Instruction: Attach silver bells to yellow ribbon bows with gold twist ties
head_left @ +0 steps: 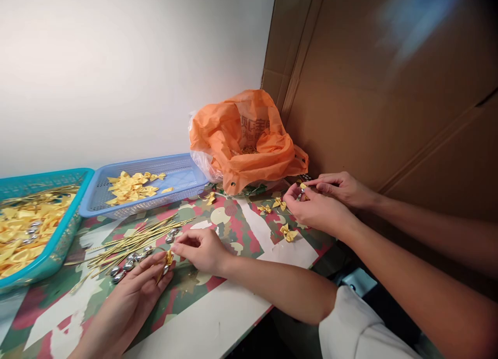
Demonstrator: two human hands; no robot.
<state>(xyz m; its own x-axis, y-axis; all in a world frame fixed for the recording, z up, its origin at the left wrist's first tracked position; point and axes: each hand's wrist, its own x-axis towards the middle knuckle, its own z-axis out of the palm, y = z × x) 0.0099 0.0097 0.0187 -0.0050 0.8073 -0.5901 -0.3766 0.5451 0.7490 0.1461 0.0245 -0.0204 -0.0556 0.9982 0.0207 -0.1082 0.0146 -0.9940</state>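
Your left fingers (150,263) grip one gold bow (169,257), your right fingers (187,250) pinching its edge; on the tabletop (187,325) sit two baskets (181,178) and one orange bag (252,162).

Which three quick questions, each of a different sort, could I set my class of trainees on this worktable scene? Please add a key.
1. True or false: the camera wearer's left hand is inside the teal basket.
2. Which of these lies in the teal basket?
A) a plastic bag
B) shiny silver pieces
C) a cardboard sheet
3. Fill in the blank: the crumpled plastic bag beside the blue basket is mostly ____ in colour.

Key:
1. False; it is outside the basket, holding a yellow bow.
2. B
3. orange
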